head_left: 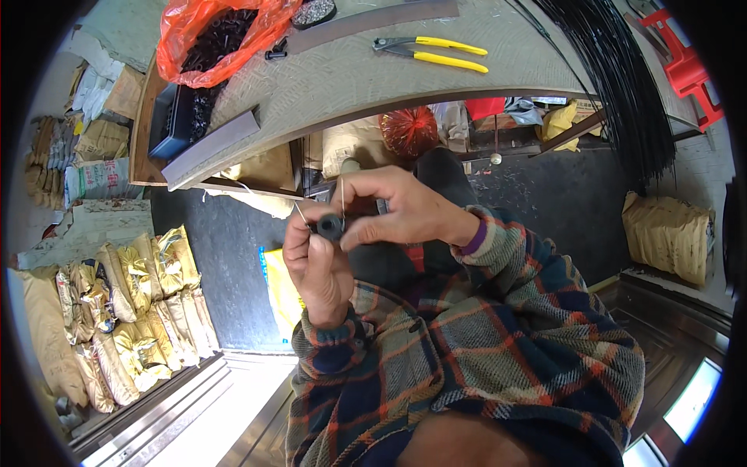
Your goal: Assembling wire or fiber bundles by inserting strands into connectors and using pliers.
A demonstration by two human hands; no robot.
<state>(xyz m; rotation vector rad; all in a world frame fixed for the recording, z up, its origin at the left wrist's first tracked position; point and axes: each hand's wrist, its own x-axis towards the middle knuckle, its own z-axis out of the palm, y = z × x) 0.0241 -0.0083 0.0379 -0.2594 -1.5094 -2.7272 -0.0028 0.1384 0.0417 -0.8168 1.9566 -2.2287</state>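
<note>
A small black tubular part (pixel 331 227) with a round hole in its end sits between my two hands, above my lap. My left hand (pixel 317 268) pinches it with thumb and fingers from the left. From the right, the curled thumb and fingers of my right hand (pixel 397 214) close in on the same part. A thin pale wire (pixel 342 194) rises beside the part at my right fingers, and another thin end shows by my left fingertips. Whether both belong to one wire I cannot tell.
On the bench (pixel 334 86) ahead lie yellow-handled pincers (pixel 432 53), a red plastic bag (pixel 226 39) of black tubes and a blue tray (pixel 175 124). A bundle of black strands (pixel 634 93) hangs off its right side. Wrapped brown packages (pixel 132 311) are stacked at left.
</note>
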